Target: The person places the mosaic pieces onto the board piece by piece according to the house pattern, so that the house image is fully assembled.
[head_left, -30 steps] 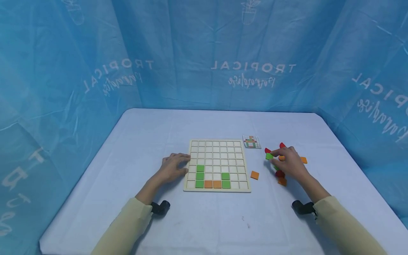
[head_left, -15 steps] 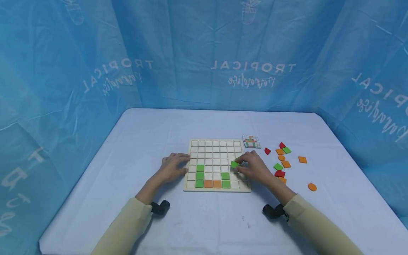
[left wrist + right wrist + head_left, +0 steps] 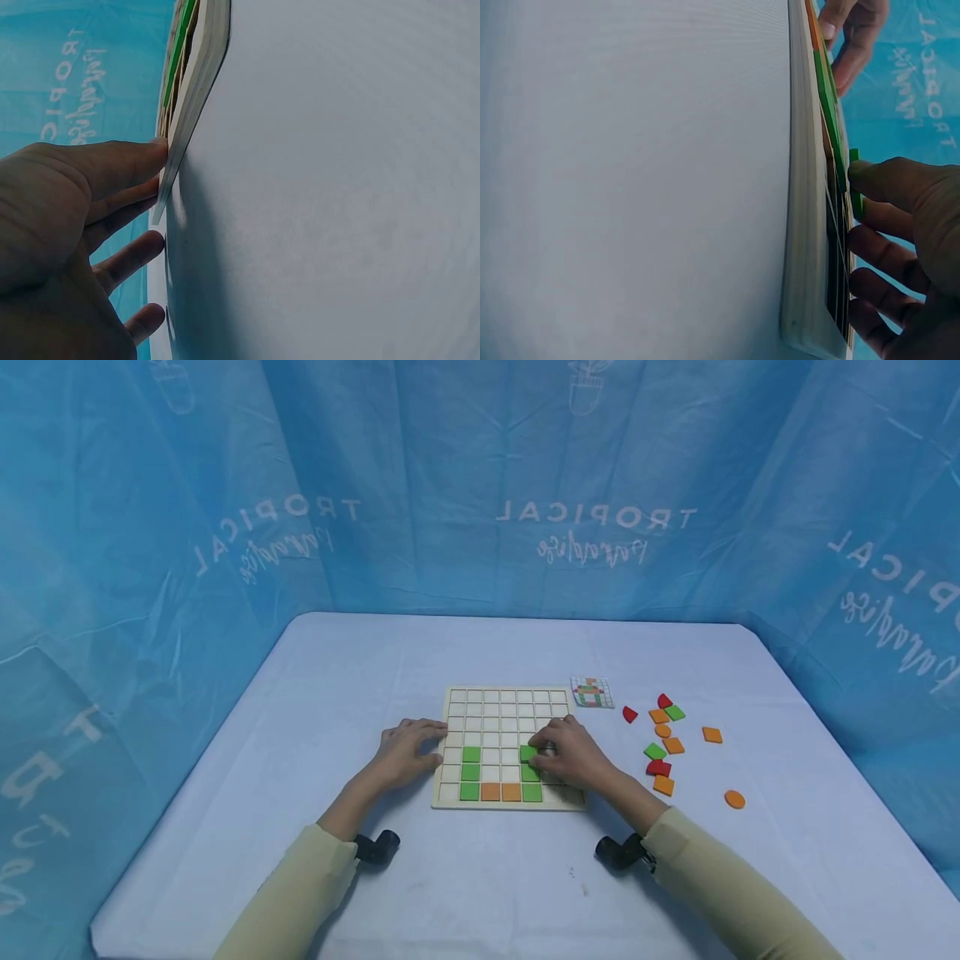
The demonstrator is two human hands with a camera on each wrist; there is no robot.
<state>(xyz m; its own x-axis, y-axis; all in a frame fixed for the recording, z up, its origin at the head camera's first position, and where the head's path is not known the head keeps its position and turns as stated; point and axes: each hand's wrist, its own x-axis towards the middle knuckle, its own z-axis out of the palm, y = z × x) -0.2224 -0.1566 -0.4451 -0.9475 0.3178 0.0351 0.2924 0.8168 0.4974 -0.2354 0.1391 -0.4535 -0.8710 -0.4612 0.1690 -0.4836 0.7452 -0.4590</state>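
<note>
L sleeve [image 3: 296, 893] & R sleeve [image 3: 731, 889]: both long, plain, pale yellowy tan, w/ soft folds. L wrist cam [image 3: 381, 849] & R wrist cam [image 3: 618, 853]: both small, blk., bent like a pipe, w/ round ends.

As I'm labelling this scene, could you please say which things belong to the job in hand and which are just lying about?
Job in hand:
grid board and its tiles
green tile in the right hand
patterned card, probably

Lying about, though perhaps for later:
orange discs
orange squares
red pieces
loose green tiles
</note>
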